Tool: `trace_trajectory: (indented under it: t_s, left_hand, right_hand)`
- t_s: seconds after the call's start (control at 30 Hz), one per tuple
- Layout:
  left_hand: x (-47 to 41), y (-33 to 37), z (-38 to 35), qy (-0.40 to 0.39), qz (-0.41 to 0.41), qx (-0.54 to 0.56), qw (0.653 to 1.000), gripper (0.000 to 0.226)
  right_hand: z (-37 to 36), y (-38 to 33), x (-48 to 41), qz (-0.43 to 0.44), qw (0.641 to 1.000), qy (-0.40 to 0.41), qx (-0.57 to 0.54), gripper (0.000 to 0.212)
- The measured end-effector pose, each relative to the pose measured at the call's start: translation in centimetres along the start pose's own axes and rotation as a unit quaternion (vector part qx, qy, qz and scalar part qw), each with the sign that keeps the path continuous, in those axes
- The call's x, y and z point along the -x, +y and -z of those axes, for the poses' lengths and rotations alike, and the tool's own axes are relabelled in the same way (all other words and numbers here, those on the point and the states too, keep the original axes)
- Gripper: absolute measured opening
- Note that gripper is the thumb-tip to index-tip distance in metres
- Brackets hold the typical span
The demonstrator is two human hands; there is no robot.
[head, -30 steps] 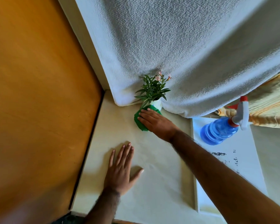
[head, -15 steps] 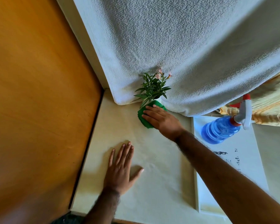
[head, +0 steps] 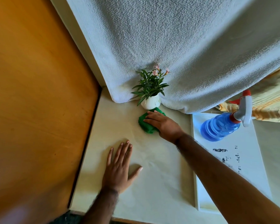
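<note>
While beside orange panel (head: 36, 94), cream counter (head: 160, 183)

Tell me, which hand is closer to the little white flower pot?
Right. The right hand presses a green cloth at the base of the white flower pot; the left hand lies flat on the counter, farther back.

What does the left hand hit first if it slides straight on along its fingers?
Likely the green cloth under the right hand; the left hand lies flat on the counter, fingers aimed at the cloth's left edge. A near miss would reach the white vase.
</note>
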State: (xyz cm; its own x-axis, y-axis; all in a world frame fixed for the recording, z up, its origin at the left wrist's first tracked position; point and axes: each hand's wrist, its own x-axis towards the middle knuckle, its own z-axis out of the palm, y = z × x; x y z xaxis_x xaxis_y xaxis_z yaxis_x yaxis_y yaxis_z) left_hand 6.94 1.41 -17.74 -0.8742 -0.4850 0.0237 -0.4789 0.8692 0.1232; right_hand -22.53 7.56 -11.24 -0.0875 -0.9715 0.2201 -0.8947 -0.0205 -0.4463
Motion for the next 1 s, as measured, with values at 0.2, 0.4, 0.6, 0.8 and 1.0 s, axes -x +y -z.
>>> trace_trajectory:
  t_s: [0.2,0.4,0.6,0.8,1.0]
  left_hand:
    - [-0.2,0.1,-0.2,-0.006,0.001,-0.006,1.000,0.098]
    - [-0.2,0.0,-0.2,0.002,-0.002,-0.005,1.000,0.097]
    - [-0.1,0.0,-0.3,0.006,-0.003,-0.004,1.000,0.097]
    - [0.0,0.0,-0.2,0.001,-0.001,-0.005,1.000,0.097]
    - [-0.1,-0.2,-0.4,-0.008,-0.003,-0.009,1.000,0.099]
  right_hand:
    - [1.2,-0.7,-1.4,0.095,0.993,0.055,0.047,0.046]
    - [1.3,0.3,-2.7,0.074,0.996,0.018,0.039,0.056]
    - [-0.5,-0.3,-1.7,0.023,0.998,-0.045,-0.032,0.057]
    - [-0.7,-1.4,-1.5,-0.028,0.997,-0.036,-0.066,0.065]
    - [0.6,-1.2,-3.2,0.084,0.996,0.016,0.024,0.056]
